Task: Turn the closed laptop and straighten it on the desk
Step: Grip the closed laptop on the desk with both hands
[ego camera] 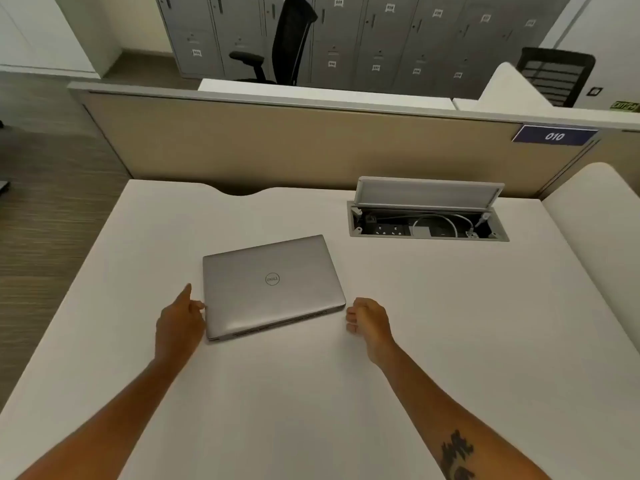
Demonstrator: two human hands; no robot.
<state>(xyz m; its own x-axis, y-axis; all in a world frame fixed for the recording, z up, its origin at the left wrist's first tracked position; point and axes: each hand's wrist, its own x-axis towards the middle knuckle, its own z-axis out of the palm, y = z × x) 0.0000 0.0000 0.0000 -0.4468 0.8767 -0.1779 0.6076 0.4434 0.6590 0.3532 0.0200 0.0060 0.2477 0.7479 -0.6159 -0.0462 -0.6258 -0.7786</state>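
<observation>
The left hand (180,318) is at the laptop's near-left corner, thumb raised, fingers against or just beside the left edge; actual contact cannot be confirmed. It holds nothing. The right hand (369,318) sits just beside the near-right corner, fingers curled loosely inward, apart from the casing and empty. The two hands are well apart, one on each side of the machine.

The laptop (272,284) lies closed and flat on the desk (311,393), left of centre, lid up. It is skewed: its near edge runs at an angle to the desk's front edge, right side further away. The vented hinge edge faces the person.

Handling, as judged:
- Rigid metal shell; it should move as one piece without flexing.
- Moderate weight; rubber feet are likely to resist sliding on the smooth top.
- The lid finish looks slick; flat-palm pressure may slip.
- Hold at opposite side edges near the corners, one hand each side, and pivot.
- Avoid pressing the lid centre.

Beyond it, the cable box (427,221) stands open at the rear right, well clear.
</observation>
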